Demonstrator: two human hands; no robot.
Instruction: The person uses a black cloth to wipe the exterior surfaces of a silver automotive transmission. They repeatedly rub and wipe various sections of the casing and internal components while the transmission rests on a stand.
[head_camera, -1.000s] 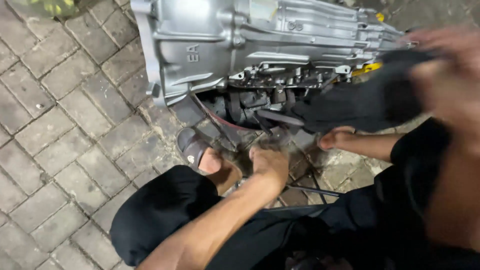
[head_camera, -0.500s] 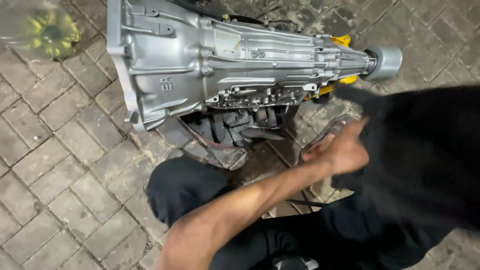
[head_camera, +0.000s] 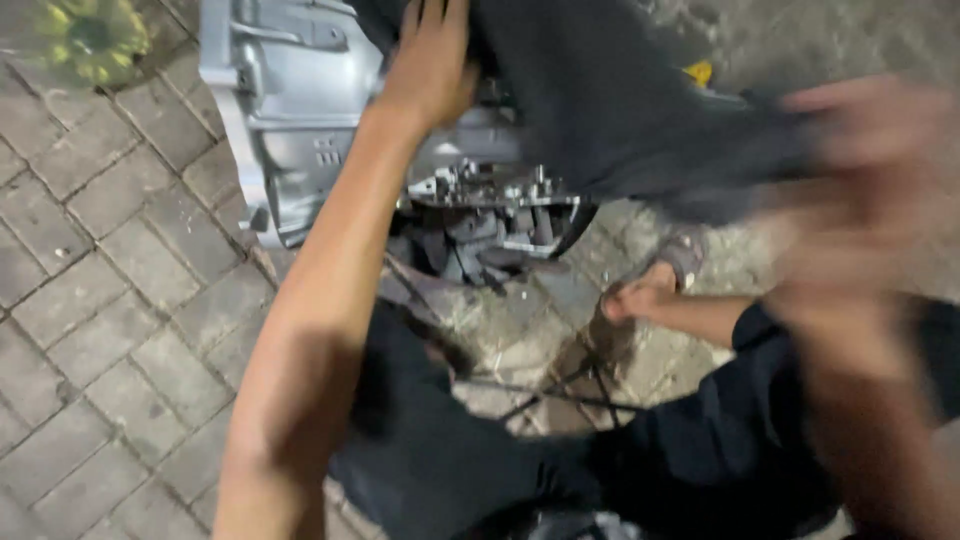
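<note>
Half a second ago the silver gearbox lay bare, with the dark cloth off at the right and the left hand down by the legs. Now the left hand (head_camera: 430, 62) has reached up onto the top of the transmission housing (head_camera: 290, 110) and the dark cloth (head_camera: 610, 90) is spread over most of it. That hand lies flat, fingers together and spread forward, pressing on the cloth's edge rather than closing round anything.

To the left of that hand, the floor (head_camera: 90, 280) is rectangular grey paving bricks, rough and dusty, with a blurred yellow-green object (head_camera: 90, 40) at the far corner. Under and just left of the hand the housing shows as cast, ribbed, bright aluminium with a flared bell end. Below the hand, the housing's open underside holds a valve body (head_camera: 500, 195) of small metal parts, and beneath it a dark tray-like piece (head_camera: 480, 250).

Further right, a sandalled foot (head_camera: 650, 285) rests on stained bricks. The right hand (head_camera: 860, 200) is a motion-blurred smear at the cloth's right end; its grip cannot be made out.
</note>
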